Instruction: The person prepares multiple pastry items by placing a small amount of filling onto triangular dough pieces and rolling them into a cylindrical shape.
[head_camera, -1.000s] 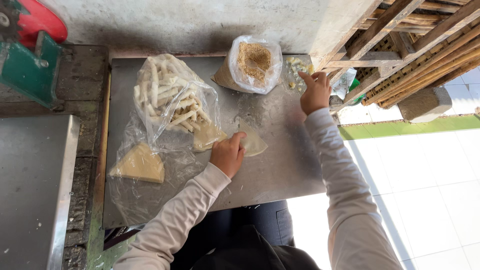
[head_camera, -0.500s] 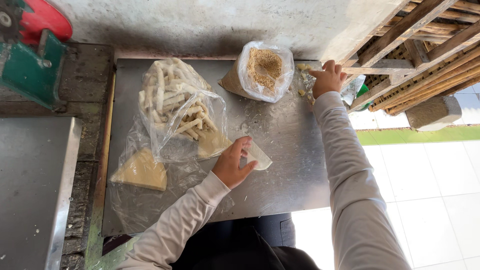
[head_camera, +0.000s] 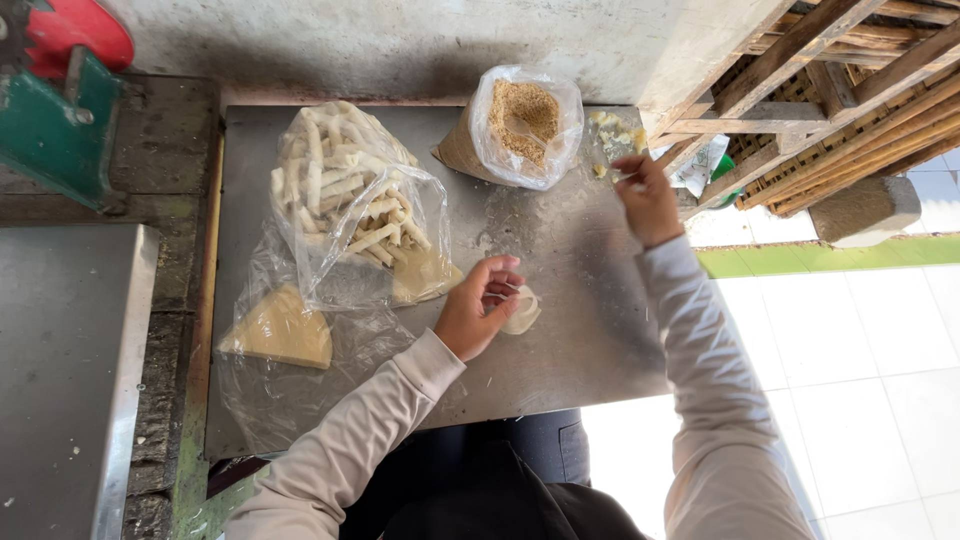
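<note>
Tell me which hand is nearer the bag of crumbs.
Right. The right hand is just beside the bag of crumbs; the left hand is well below it, holding a pale wrapper.

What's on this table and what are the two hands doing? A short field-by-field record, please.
surface: metal table
left hand: curled around a pale thin wrapper
right hand: reaching to a small pile of yellowish pieces
centre back: open bag of brown crumbs
left side: clear bag of pale rolled sticks
front left: triangular stack of wrappers under plastic
</note>
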